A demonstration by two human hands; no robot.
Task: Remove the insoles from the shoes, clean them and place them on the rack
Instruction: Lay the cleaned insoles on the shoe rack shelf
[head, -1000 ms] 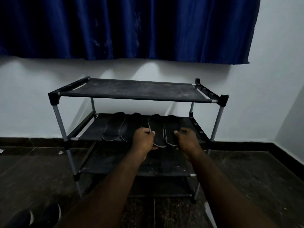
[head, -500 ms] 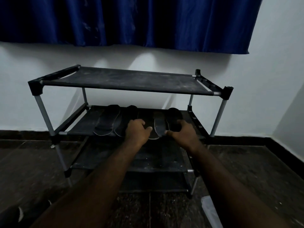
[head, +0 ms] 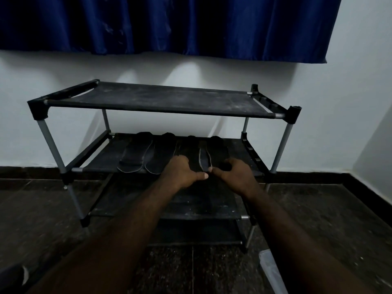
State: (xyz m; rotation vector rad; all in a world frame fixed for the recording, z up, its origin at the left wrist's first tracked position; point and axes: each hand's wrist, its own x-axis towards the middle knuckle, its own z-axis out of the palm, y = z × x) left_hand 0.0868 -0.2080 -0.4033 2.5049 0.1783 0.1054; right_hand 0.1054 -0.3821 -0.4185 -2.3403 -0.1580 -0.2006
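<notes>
Closest to me first. My left hand [head: 182,172] and right hand [head: 233,176] are both at the near edge of the rack's [head: 159,98] 2nd shelf [head: 241,155]. Their fingers are curled down onto the heel ends of the 2 right-hand insoles, and the thumbs are almost touching. I can't tell if I'm pinching them or just pressing them flat, because the knuckles cover it.

All 4 insoles [head: 132,155] lie side by side on that shelf, toes toward the wall and heels right at the front bar. My guess at the likely screw-up is dragging a heel past that bar as I pull away, so it drops to the shelf below. The other one is shoving the 3rd insole [head: 187,150] over onto the 4th insole [head: 217,149], since they're packed tight. The fabric also looks dusty, so clean insoles could pick that up.

What I can't make out:
- The shoe [head: 12,276] at bottom left is cut off by the frame.
- So is a pale object [head: 269,268] at bottom right, and I've no idea what it is.
- My forearms cover much of the lower shelves.
- It's black insoles on black fabric in dim light, so the edges blur, and I can't tell whether the 3rd and 4th overlap.
- The toe ends sit in shadow under the top shelf.
</notes>
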